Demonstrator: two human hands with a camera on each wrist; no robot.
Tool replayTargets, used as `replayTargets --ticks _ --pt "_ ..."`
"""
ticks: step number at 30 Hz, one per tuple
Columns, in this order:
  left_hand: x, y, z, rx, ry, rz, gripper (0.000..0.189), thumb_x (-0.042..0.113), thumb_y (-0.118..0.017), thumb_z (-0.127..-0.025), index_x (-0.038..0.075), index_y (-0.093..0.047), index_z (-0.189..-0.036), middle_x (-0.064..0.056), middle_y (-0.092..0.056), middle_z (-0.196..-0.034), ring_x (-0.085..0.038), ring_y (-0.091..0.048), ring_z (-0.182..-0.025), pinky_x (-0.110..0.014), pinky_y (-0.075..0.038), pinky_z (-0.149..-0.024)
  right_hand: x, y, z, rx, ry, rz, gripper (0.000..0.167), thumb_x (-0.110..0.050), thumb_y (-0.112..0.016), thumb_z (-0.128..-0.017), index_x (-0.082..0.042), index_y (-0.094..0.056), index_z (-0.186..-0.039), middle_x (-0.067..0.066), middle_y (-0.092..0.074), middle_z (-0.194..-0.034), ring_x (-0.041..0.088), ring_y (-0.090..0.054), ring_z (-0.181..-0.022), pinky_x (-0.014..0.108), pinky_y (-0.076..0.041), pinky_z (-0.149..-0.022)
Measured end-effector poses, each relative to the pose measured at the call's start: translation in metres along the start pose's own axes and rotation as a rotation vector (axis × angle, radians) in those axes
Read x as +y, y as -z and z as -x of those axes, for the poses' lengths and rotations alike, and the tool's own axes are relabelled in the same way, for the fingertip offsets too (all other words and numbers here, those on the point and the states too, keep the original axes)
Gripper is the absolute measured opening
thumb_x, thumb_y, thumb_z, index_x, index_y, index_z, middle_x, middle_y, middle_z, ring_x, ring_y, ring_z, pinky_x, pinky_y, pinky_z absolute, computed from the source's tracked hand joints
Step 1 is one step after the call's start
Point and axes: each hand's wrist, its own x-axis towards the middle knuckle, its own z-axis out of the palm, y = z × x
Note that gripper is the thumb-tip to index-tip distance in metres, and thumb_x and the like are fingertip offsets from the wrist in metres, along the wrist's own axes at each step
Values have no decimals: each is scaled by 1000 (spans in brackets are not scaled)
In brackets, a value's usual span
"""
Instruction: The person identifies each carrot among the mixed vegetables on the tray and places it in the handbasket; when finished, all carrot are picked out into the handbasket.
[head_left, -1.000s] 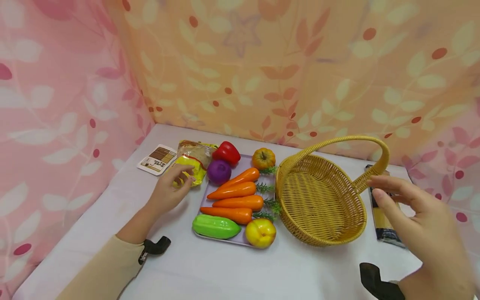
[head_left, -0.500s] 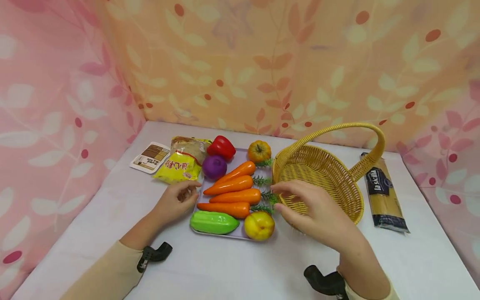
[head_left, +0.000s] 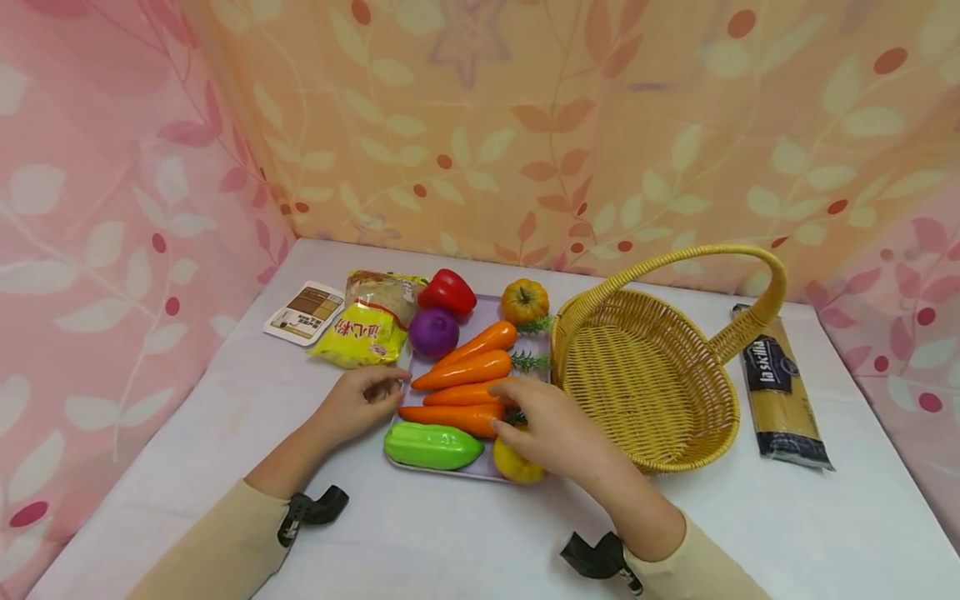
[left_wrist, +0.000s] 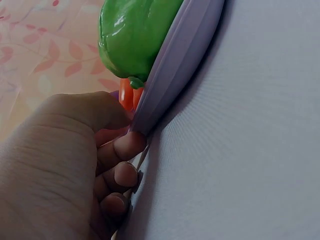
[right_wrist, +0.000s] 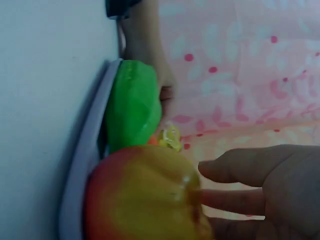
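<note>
A lilac tray (head_left: 459, 474) bears several orange carrots (head_left: 457, 417), a ridged green vegetable (head_left: 433, 446), a yellow-red peach (right_wrist: 145, 195), a purple onion-like ball (head_left: 433, 333) and a red bell pepper (head_left: 447, 293). My left hand (head_left: 365, 402) is at the tray's left rim, which lies between thumb and index finger in the left wrist view. Over the carrots' leafy ends and the peach, my right hand (head_left: 547, 425) reaches with fingers spread and nothing held. It partly hides two carrots and the peach.
The tray's right side borders a wicker basket (head_left: 630, 400) with a tall handle. A small pumpkin (head_left: 525, 301) sits at the tray's back corner. Left of the tray lie a yellow food bag (head_left: 367, 329) and a flat white packet (head_left: 306, 314). A pasta packet (head_left: 783, 392) lies far right.
My right hand has moved left from beside the basket, across it, to above the carrots. My left hand has come down from the yellow bag to the tray's left edge.
</note>
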Motion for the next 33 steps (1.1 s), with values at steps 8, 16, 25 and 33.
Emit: replayTargets --ticks 8,16,25,33 --pt "0 -2 -2 13 4 -21 28 4 -75 -91 6 -75 -119 3 -64 -88 -14 -52 -72 -24 -44 -62 3 -16 -9 20 -99 156 25 -34 -75 -88 -13 -70 -101 -3 -62 -81 16 -56 -71 33 -48 -66" --pt "-5 -3 1 24 4 -26 28 3 -75 -90 3 -75 -118 4 -64 -86 -12 -52 -71 -24 -44 -61 4 -29 -11 22 -162 173 28 -39 -76 -84 -15 -65 -95 -3 -53 -65 14 -47 -55 32 -39 -47" --pt "-7 -15 -7 12 -32 -43 28 6 -75 -91 6 -76 -119 6 -63 -86 -11 -52 -73 -23 -45 -62 0 -19 1 178 -126 110 48 -41 -81 -81 -9 -74 -117 0 -67 -106 16 -61 -93 35 -52 -83" --pt "-16 -9 2 63 -63 -82 29 -1 -75 -88 6 -76 -117 5 -58 -81 -10 -49 -69 -23 -42 -58 -18 8 10 335 23 -3 45 -33 -85 -79 -12 -74 -117 -6 -59 -99 8 -54 -84 24 -48 -71"
